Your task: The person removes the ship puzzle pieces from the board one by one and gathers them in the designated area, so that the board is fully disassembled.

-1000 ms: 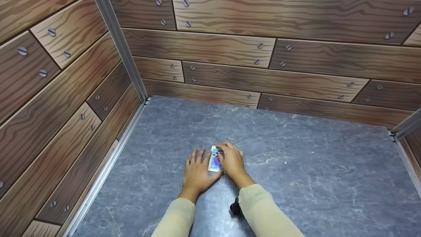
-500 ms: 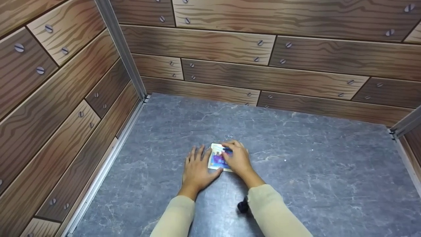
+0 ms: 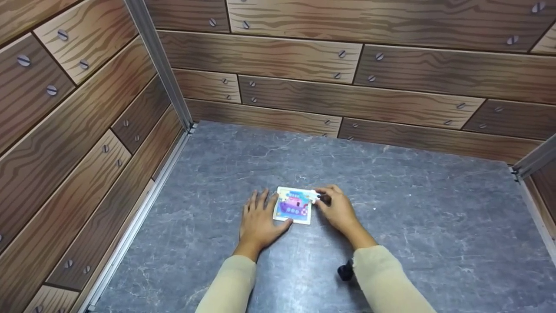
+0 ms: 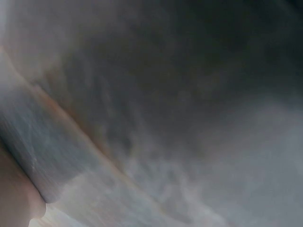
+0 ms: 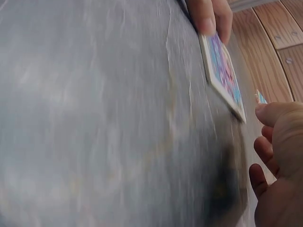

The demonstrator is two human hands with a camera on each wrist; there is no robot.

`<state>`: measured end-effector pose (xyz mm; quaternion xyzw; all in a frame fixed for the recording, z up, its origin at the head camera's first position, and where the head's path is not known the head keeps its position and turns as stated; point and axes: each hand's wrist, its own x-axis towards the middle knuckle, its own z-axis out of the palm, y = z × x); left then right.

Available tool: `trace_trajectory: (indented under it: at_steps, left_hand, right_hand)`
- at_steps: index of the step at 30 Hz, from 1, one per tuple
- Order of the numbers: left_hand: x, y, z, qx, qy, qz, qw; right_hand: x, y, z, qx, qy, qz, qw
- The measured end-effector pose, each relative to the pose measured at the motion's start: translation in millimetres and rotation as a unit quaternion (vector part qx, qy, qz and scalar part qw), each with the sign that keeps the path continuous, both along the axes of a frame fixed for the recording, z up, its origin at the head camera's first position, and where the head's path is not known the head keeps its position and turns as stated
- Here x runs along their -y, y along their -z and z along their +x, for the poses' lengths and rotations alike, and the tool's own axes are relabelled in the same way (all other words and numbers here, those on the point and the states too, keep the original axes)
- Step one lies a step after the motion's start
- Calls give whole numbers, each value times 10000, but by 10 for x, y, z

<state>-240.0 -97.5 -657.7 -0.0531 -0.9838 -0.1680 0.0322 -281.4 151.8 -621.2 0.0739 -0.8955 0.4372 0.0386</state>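
1. Left hand (image 3: 259,221): fingers extended and spread, index at the left edge of the picture board (image 3: 292,208), thumb at its near edge; presumably placed to steady it.
2. Picture board: lies on the surface (image 3: 434,243) between both hands.
3. Small piece (image 3: 314,196): at the board's far right corner; contact unconfirmed.
4. Right hand (image 3: 341,211): pinches the piece, apparently for fine control.

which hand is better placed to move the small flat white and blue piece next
Probably the right hand: it pinches the small piece by the far right corner of the square, white-bordered picture board. The left hand is at the board's left side, its thumb at the near edge.
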Motion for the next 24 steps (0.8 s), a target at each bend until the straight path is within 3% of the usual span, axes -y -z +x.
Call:
trace_trajectory:
  at_steps: [15,24]
  left_hand:
    - [5,-2,-2,104,9,-143,9998]
    - [2,0,-6,94,5,-92,9999]
  right_hand:
    - [-840,42,86,-17,266,269,9993]
    - [-946,61,105,290,-76,702,9971]
